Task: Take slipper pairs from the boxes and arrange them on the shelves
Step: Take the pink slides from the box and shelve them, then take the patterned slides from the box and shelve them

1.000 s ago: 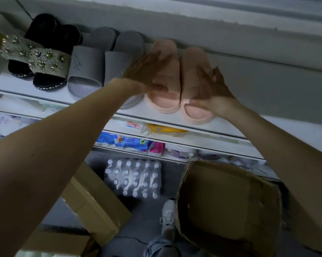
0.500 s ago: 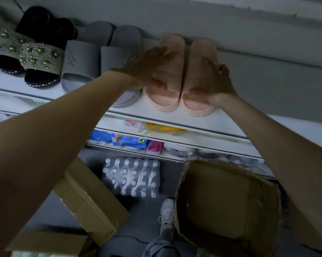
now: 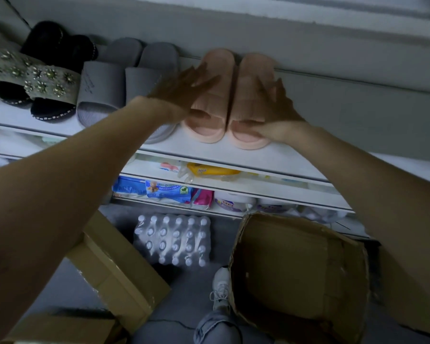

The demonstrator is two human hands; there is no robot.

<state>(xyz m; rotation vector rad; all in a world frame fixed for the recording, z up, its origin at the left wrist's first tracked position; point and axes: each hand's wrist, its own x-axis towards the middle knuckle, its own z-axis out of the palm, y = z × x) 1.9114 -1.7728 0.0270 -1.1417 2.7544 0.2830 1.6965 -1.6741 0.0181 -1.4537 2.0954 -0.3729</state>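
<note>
Pink slippers [image 3: 220, 108] sit side by side and touching on the top shelf [image 3: 196, 151], long axes running front to back, toes out toward the front edge, heels at the back wall. The left hand [image 3: 181, 93] lies flat on the left strap with its fingers straight and spread. The right hand [image 3: 278, 112] is splayed over the right strap. Grey slippers [image 3: 102, 88] crowd just beside on the left, and bare shelf opens to the right. The script on a grey strap is too small to read.
</note>
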